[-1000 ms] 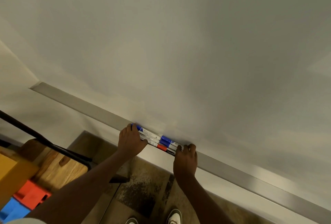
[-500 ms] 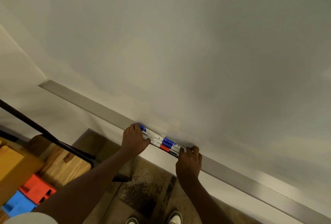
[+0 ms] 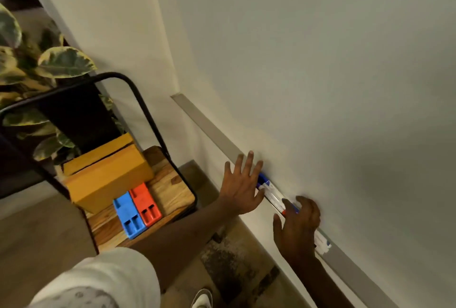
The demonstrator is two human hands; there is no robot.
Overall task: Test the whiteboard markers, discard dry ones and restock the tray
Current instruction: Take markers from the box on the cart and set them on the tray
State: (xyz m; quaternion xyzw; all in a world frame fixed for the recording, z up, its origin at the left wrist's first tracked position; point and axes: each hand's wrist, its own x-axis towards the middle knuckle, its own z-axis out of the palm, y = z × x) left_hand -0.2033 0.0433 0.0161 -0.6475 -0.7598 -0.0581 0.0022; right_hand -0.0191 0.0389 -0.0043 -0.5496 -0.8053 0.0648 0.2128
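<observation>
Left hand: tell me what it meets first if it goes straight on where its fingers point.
Probably the long grey metal marker tray: the open left hand points its spread fingers up across its ledge, with the blank white whiteboard just beyond. Depth is unclear.

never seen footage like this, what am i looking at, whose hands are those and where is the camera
No machine here: a person wears a wide-angle camera on the head, so the single view looks forward and down at their own hands. They face a whiteboard with a metal tray along its lower edge. The whiteboard markers with blue and red caps lie together in that tray. The left hand is open, fingers spread, beside the markers' blue end, holding nothing. The right hand bends its fingers over the other end; whether it grips a marker is unclear. To the left stands a wooden side table bearing an orange box, a blue block and a red block.
</observation>
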